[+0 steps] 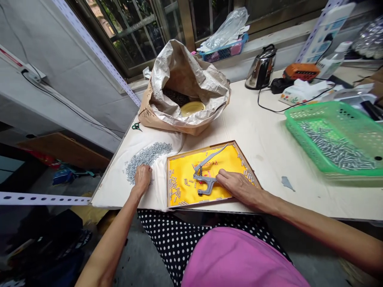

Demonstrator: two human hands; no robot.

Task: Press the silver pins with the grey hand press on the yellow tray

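My left hand (143, 177) rests at the near edge of a pile of small silvery metal pins (149, 154) on white cloth. Its fingers are drawn together, and whatever is in them is hidden. My right hand (235, 183) is closed round one handle of grey hand pliers (207, 180) with a spring. The other handle slants up and away, apart from the hand. These pliers are over a shallow tray (201, 149) with a yellow bottom. Loose metal pins (174, 186) lie in the tray, mostly along its left and right sides.
Behind the tray stands a large open paper sack (176, 123) with a yellow bowl inside. Green scissors (137, 126) lie left of it. At right is a green basket (353, 171) holding many metal pins. A kettle (261, 67) and an orange battery pack (301, 71) stand farther back.
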